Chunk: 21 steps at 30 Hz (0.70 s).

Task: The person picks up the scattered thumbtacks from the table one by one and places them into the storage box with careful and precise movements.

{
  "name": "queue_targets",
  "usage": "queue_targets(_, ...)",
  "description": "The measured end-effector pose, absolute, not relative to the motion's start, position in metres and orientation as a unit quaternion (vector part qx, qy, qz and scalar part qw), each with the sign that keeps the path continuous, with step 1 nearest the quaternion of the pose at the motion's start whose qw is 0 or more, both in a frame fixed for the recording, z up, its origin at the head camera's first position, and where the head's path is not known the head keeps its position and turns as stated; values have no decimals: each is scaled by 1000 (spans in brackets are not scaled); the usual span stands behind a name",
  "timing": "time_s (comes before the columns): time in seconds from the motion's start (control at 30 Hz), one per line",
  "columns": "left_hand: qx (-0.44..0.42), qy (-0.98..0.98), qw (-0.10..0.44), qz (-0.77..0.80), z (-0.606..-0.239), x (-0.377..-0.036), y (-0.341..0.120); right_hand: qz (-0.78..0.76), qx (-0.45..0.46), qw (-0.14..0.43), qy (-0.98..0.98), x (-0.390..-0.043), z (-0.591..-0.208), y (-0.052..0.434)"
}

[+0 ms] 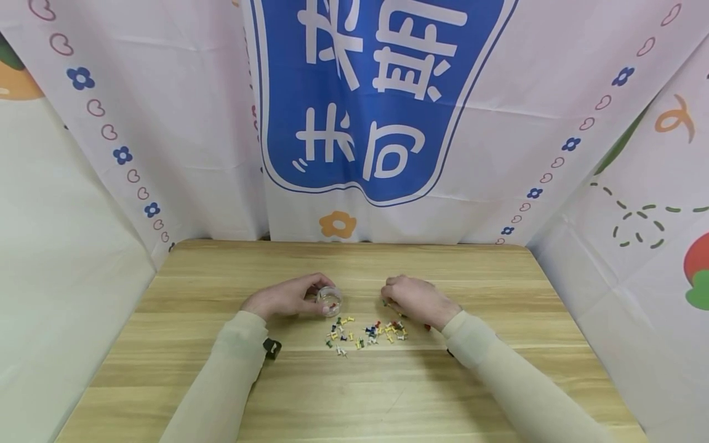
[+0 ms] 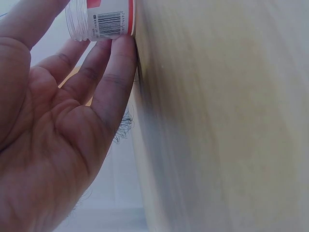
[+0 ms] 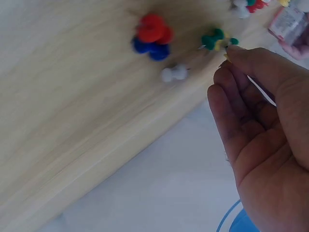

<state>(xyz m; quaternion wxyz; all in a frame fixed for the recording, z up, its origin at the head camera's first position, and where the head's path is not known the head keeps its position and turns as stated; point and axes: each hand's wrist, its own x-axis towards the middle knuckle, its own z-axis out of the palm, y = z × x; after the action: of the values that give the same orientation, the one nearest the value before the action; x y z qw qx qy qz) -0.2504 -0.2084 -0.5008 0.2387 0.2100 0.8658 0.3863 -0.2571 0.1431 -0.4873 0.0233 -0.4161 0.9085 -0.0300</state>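
Looks barely started: the left hand [image 1: 285, 298] grips a little clear jar [image 1: 330, 301] on the bench [image 1: 183, 369], the right hand [image 1: 412, 299] pinches at one pin, and most pushpins [image 1: 365, 334] lie scattered just below both hands.

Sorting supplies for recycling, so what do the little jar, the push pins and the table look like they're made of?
Jar: clear plastic, probably; see-through ribbed wall with a barcode label.
Push pins: glossy coloured heads, likely plastic; their points are too blurred to judge.
Table: pale matte wood grain, wood or laminate.
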Motion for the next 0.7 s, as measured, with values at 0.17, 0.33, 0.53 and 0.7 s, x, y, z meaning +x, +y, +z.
queue_targets(0.17, 210, 866, 239, 387, -501, -250, -208, -46, -412, 6, 910, -254, -482, 138)
queue_targets(0.33, 209, 868, 238, 383, -501, -250, -208, -69, -410, -1, 910, -251, -477, 132)
queue_targets(0.53, 210, 868, 235, 383, -501, -251, -208, -115, -398, -13, 910, -245, -474, 124)
queue_targets(0.7, 212, 868, 235, 383, -501, -252, -208, -156, -377, -12, 913, -241, -476, 115)
